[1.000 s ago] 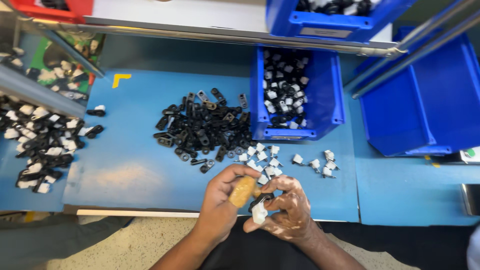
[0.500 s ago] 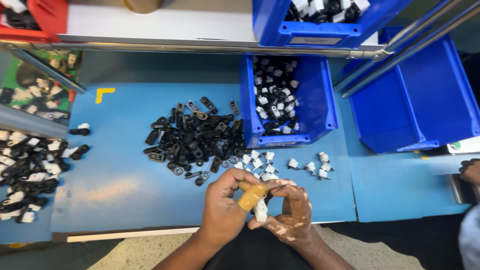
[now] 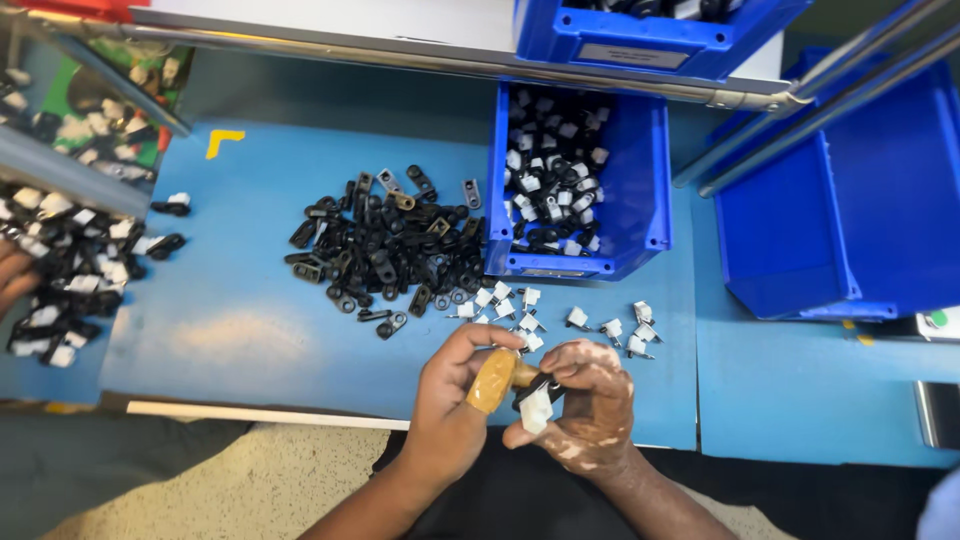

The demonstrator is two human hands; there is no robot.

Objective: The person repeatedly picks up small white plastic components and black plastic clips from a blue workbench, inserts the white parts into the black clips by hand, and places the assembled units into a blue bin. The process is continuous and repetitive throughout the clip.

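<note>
Here, from my remote seat, I saw both hands meeting at the near edge of the blue mat (image 3: 230,320), just nearer than the black pile (image 3: 385,245). The left hand (image 3: 455,400) was closed around a tan tool (image 3: 493,380), its thumb and fingers wrapped over the handle. The right hand (image 3: 590,405) was closed too, pinching a white clip (image 3: 535,410) with a black piece on it between thumb and fingertips, and the tool's end met that clip; I could not tell exactly how they touched. The held clip sat just nearer than the pile and to its right, above the mat's front edge. Loose white clips (image 3: 575,320) lay scattered on the mat to the right of the pile, between it and the hands. A small bin (image 3: 650,200), holding mixed black and white parts, stood touching the pile's right side. A large bin (image 3: 880,200) stood well to the right of that. Far left of the pile, another heap (image 3: 70,270) of black and white parts lay on the mat, and a second person's fingertips (image 3: 15,275) showed at its left edge.
</note>
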